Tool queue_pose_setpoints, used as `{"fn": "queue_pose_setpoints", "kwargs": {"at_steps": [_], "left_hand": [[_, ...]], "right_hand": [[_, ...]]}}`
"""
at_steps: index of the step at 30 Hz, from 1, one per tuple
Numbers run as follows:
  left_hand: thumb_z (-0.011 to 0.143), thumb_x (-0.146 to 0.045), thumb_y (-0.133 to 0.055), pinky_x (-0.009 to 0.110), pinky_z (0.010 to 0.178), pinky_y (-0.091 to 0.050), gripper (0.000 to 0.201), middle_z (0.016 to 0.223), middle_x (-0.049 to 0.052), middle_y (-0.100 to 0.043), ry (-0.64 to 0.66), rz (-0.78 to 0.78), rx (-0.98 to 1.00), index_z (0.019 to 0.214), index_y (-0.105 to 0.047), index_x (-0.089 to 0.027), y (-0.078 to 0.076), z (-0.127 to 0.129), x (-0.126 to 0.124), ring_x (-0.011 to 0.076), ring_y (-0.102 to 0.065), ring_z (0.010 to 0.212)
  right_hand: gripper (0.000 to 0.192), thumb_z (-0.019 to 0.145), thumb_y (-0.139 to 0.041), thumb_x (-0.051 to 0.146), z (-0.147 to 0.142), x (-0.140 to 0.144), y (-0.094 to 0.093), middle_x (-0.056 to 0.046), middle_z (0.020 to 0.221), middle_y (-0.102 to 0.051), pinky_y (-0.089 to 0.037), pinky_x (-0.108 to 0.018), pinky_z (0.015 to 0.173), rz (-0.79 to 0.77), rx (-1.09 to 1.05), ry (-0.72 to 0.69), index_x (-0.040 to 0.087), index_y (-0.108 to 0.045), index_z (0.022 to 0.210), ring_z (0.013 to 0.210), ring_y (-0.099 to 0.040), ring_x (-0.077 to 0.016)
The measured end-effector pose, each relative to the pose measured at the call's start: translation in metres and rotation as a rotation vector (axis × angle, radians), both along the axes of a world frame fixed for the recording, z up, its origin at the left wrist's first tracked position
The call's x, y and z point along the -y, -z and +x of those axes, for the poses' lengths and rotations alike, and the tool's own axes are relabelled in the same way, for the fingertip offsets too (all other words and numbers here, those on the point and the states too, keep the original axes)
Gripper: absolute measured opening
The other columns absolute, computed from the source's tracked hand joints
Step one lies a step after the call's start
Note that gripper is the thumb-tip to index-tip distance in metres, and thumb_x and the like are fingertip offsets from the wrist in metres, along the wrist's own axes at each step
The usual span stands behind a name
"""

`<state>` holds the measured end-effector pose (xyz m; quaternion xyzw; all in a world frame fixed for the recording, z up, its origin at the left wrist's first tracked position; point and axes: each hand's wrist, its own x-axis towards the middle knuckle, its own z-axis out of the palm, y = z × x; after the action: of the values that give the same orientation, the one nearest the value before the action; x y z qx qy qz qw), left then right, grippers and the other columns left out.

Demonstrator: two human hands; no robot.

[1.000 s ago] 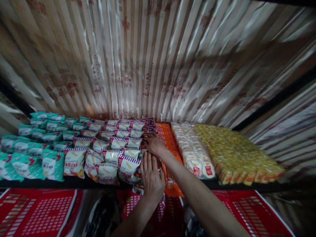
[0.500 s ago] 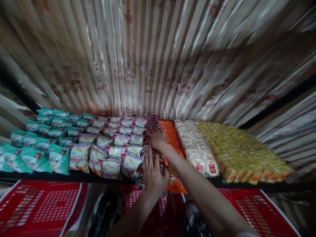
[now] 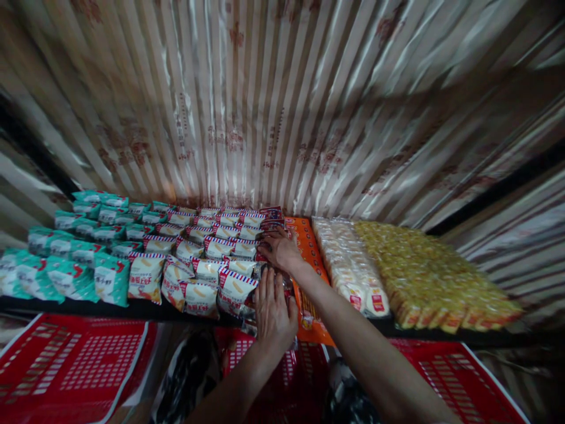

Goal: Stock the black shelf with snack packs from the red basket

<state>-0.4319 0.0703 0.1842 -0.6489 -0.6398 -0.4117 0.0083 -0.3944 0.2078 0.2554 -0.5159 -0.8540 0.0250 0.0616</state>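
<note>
I see both hands down in one narrow row of small dark red-and-blue printed snack packets (image 3: 270,219) on the black shelf (image 3: 132,307). That row runs from the shelf's front edge to the striped, shiny foil-like back wall (image 3: 282,106), between the white crinkled packets with red-and-blue striped tops (image 3: 207,268) and the flat orange printed packets (image 3: 306,259).

My left hand (image 3: 272,312) lies flat, palm down, fingers straight and together, pressing on the front packets of the dark row; most of those packets are hidden under it. My right hand (image 3: 280,250) is deeper in, fingers curled over packets near the middle of the row, its arm crossing the orange packets. I cannot tell whether the right fingers pinch a packet or only rest on it. The two hands are close, one behind the other, not touching.

Against half a second ago, little has changed: both hands stay on the same row in the same poses, the left one sitting perhaps slightly nearer the shelf's front. The view has drifted, so the shelf's stock sits a bit to the right.

Left of the white packets are teal green packets (image 3: 70,277); right of the orange ones are clear-wrapped pale biscuits with red labels (image 3: 353,271) and yellow wrapped bars (image 3: 424,277). Red plastic lattice crates (image 3: 70,365) stand below the shelf.
</note>
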Motion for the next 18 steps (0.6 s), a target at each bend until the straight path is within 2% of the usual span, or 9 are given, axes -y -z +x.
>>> {"fn": "queue_pose_setpoints", "kwargs": {"at_steps": [8, 18], "left_hand": [[0.083, -0.017, -0.042, 0.049, 0.104, -0.036, 0.048, 0.140, 0.018, -0.040, 0.000, -0.012, 0.016, 0.130, -0.044, -0.006, 0.002, 0.000, 0.004, 0.0286, -0.029, 0.134], [0.085, -0.017, -0.042, 0.047, 0.101, -0.038, 0.045, 0.135, 0.019, -0.046, -0.023, 0.034, -0.057, 0.128, -0.045, -0.005, 0.003, -0.001, 0.005, 0.0294, -0.035, 0.131]], "right_hand": [[0.034, 0.089, -0.041, 0.040, 0.000, 0.006, 0.003, -0.004, 0.127, -0.057, -0.007, -0.052, 0.109, 0.005, 0.026, -0.012, 0.024, -0.065, 0.109, 0.132, -0.031, -0.0283], [0.035, 0.089, -0.041, 0.034, -0.003, 0.011, 0.003, -0.008, 0.129, -0.056, -0.008, -0.050, 0.110, 0.034, 0.036, -0.074, 0.020, -0.064, 0.111, 0.129, -0.036, -0.0281]]}}
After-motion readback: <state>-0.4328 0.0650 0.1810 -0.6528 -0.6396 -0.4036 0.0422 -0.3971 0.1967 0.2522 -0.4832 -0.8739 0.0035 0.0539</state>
